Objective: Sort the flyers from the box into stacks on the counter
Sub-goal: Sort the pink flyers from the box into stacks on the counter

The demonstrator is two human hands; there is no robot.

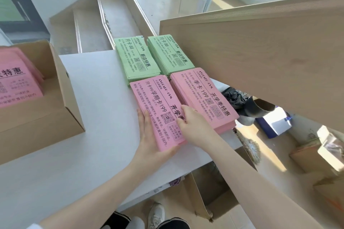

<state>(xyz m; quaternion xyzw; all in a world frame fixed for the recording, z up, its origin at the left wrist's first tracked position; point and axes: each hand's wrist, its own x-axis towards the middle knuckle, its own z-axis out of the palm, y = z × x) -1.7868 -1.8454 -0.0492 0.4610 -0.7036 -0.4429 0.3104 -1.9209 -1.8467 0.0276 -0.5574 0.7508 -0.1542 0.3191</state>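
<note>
Flyers: four stacks on white worktop point(89, 83), two green point(137, 59) behind, two pink in front. Near pink stack point(158, 106) being squared: left hand point(149, 135) flat along its left edge and corner, fingers straight; right hand point(189, 122) on top, fingers loosely bent, pressing. More pink flyers in box point(61, 87), left. Next, likely: reach back to box.

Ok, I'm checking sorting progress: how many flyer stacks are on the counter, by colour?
Green stacks: 2
Pink stacks: 2
Total: 4 on the counter
More pink flyers lie in the box.
</note>
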